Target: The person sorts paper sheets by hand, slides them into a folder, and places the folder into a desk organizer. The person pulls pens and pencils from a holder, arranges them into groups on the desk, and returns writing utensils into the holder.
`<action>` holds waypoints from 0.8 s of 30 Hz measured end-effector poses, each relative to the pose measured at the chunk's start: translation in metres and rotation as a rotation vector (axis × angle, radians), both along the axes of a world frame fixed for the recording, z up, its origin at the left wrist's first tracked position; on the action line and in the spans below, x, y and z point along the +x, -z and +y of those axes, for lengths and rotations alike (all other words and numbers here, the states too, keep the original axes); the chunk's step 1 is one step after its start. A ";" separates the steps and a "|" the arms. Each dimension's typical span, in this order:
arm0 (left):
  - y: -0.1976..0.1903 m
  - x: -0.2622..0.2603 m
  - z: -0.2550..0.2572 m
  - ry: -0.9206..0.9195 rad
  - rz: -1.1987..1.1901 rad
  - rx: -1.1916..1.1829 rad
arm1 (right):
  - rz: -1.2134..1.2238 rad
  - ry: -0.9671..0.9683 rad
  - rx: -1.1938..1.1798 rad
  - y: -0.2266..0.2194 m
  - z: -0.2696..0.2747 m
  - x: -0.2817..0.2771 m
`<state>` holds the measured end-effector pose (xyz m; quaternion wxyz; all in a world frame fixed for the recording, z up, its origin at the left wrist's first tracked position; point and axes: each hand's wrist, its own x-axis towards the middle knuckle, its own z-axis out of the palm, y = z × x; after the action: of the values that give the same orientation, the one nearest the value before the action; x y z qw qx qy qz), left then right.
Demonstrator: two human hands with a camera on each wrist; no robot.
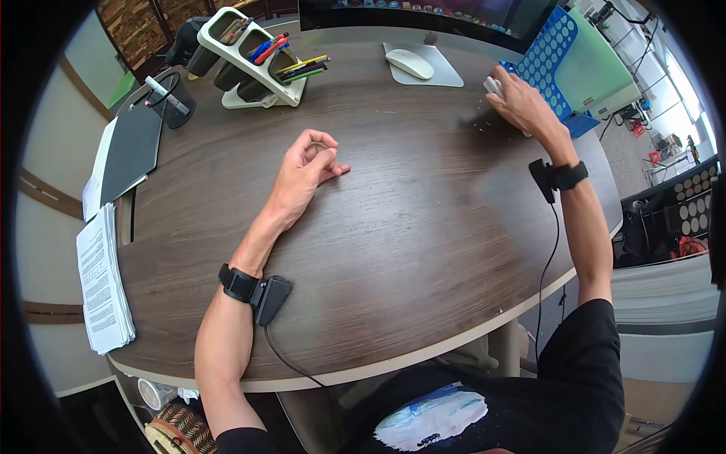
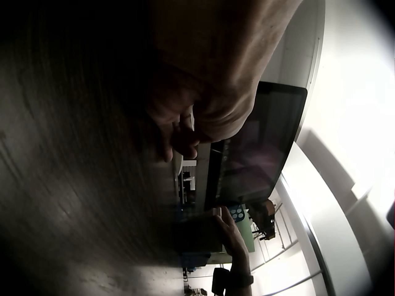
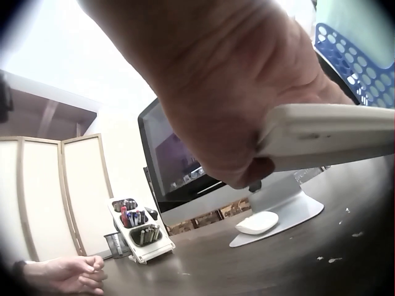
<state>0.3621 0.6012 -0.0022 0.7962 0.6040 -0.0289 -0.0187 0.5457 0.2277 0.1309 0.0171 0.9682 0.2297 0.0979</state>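
At the desk's back right, the right hand (image 1: 525, 106) grips a white object (image 1: 492, 86), fingers curled over it. Close up in the right wrist view, the white object (image 3: 333, 132) is flat-sided with a rounded corner and is held off the desk; most of the fingers are hidden behind the palm. The left hand (image 1: 306, 178) rests on its side on the desk left of centre, fingers loosely curled with nothing in them. Small white bits (image 3: 333, 259) lie on the desk below the white object.
A blue perforated holder (image 1: 541, 64) with a green folder stands just beyond the right hand. Along the back are a white mouse (image 1: 410, 63), a monitor (image 1: 454, 19) and a pen organizer (image 1: 261, 64). A mesh cup (image 1: 175, 110) and a paper stack (image 1: 103, 284) are at left.
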 end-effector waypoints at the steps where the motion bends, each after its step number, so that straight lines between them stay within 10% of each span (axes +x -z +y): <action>1: 0.000 0.000 -0.001 -0.003 0.000 0.014 | -0.028 -0.048 0.021 -0.003 -0.009 -0.002; 12: -0.001 -0.002 -0.003 -0.002 -0.014 0.045 | -0.252 -0.150 0.629 -0.072 -0.079 -0.053; 15: -0.001 -0.001 -0.002 -0.002 -0.021 0.030 | 0.038 -0.140 1.077 -0.078 -0.079 -0.080; 24: -0.004 -0.002 -0.004 -0.019 0.003 0.044 | 0.278 -0.222 1.290 -0.058 -0.084 -0.093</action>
<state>0.3598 0.5972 0.0020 0.7828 0.6217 -0.0216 -0.0126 0.4529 0.1434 0.1889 -0.6049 0.7589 0.2233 0.0912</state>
